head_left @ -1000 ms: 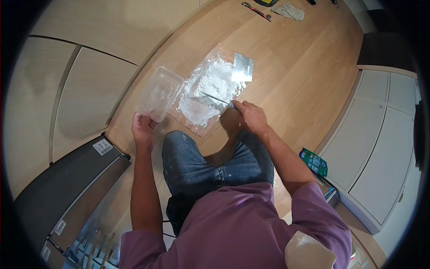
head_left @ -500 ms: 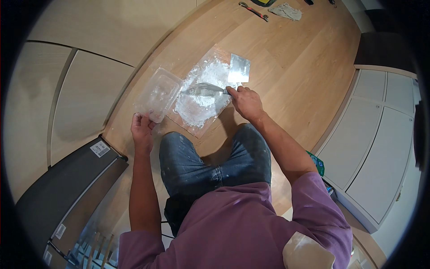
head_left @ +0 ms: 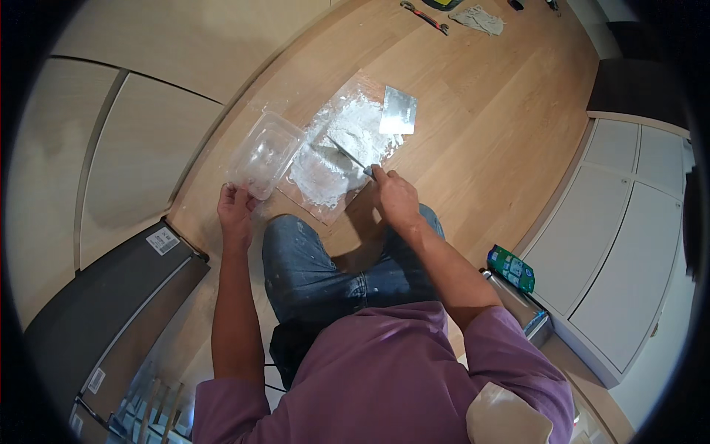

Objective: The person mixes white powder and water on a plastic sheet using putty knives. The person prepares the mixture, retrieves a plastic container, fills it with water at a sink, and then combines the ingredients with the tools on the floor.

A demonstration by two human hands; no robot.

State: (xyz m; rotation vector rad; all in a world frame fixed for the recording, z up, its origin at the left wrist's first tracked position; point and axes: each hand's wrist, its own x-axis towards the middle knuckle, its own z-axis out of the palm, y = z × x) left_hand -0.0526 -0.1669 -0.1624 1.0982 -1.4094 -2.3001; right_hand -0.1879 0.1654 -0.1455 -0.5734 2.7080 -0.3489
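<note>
My right hand (head_left: 397, 198) is closed round the handle of a putty knife (head_left: 347, 155). The blade, seen nearly edge-on, points up and left into a spread of white powdery paste (head_left: 319, 180). That paste covers most of a thin brownish sheet (head_left: 360, 80) on the floor. At the sheet's left side, my left hand (head_left: 237, 212) pinches the near corner of a clear plastic tub (head_left: 268, 152), which has whitish smears inside. A flat, square metal scraper blade (head_left: 398, 111) lies over the sheet's right edge, touched by neither hand.
On the wood floor at the far side lie a red-and-black wrench (head_left: 425, 18) and a grey cloth (head_left: 479, 20). Pale cabinet panels (head_left: 159, 140) rise on the left, above a dark box (head_left: 111, 288). White cabinets (head_left: 592, 214) and a green packet (head_left: 511, 268) are on the right.
My right hand has drawn slightly nearer to me, and the putty knife has turned from showing its broad face to nearly edge-on. The left hand and tub have hardly moved.
</note>
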